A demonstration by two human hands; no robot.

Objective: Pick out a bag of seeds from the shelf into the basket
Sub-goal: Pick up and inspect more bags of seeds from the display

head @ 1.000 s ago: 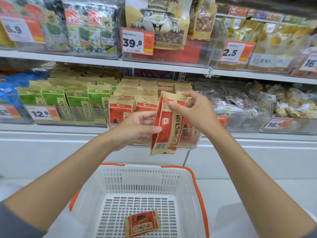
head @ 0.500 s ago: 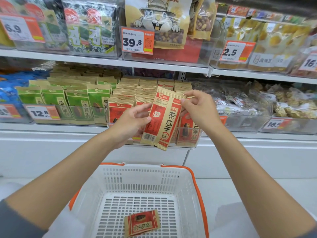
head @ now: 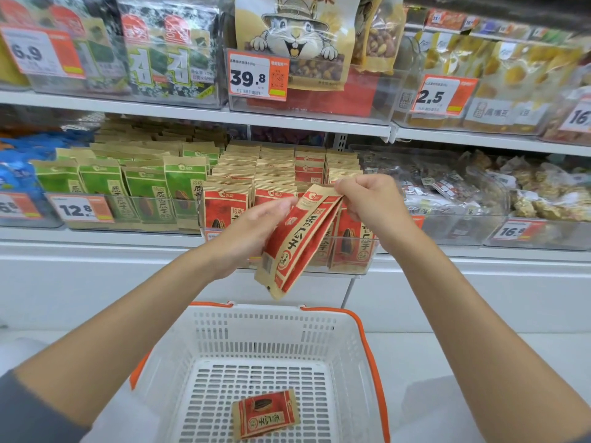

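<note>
I hold a bag of seeds (head: 297, 238) in both hands, out in front of the shelf (head: 96, 238) and above the far rim of the basket (head: 265, 334). My right hand (head: 371, 203) pinches its top corner between thumb and curled fingers. My left hand (head: 252, 231) grips its left edge, thumb on the front and fingers curled behind.

The bag is tall and flat, made of brown kraft paper with a broad red panel down the front. Large dark characters run down the red, a round badge sits near the bottom, and a small white logo is at the top. A barcode shows on the brown strip at its lower left. It hangs tilted, with its top toward my right hand and its bottom corner pointing down to the left. A second edge shows along its right side; I cannot tell whether that is a fold or another bag behind it.

Just behind it a clear bin (head: 367, 266) holds upright rows of red bags (head: 224, 203) of the same kind, with green bags (head: 147, 193) beside them to the left. The basket is white with an orange rim, and a smaller red packet (head: 265, 414) lies flat on its floor.
</note>
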